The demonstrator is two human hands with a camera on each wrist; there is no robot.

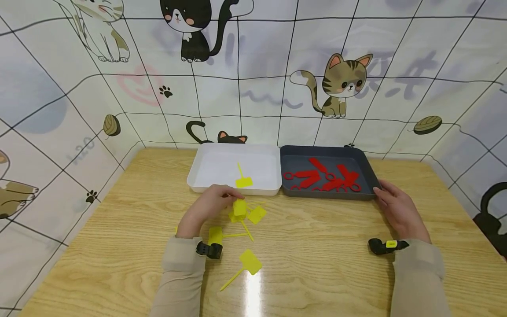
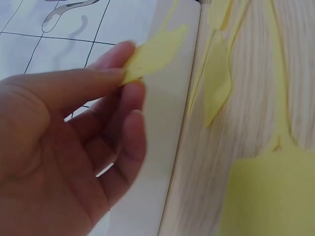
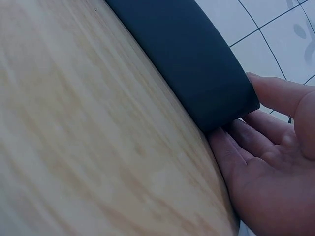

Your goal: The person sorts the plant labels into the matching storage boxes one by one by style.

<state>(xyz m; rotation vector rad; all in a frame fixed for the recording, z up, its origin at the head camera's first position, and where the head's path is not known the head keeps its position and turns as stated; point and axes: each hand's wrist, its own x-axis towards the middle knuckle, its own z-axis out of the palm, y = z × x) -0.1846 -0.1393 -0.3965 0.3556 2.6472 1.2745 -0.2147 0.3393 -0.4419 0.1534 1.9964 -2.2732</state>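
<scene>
Between thumb and forefinger my left hand (image 1: 211, 202) pinches a yellow plant label (image 2: 155, 54) by its flat head, at the front edge of the white tray (image 1: 214, 167). One yellow label (image 1: 244, 182) lies inside that tray. Below the hand, several more lie on the table, among them a label with its stem to the right (image 1: 215, 235) and a nearer one (image 1: 251, 262). My right hand (image 1: 402, 211) grips the front right corner of the dark grey tray (image 3: 197, 73), thumb against its side and fingers at its lower edge. Flat red pieces with rings (image 1: 309, 180) fill part of that tray.
Both trays stand side by side at the back of the wooden table (image 1: 317, 255). Right behind them rises a white cloth (image 1: 261, 97) printed with cats and grid lines. A black shape (image 1: 491, 215) shows at the far right.
</scene>
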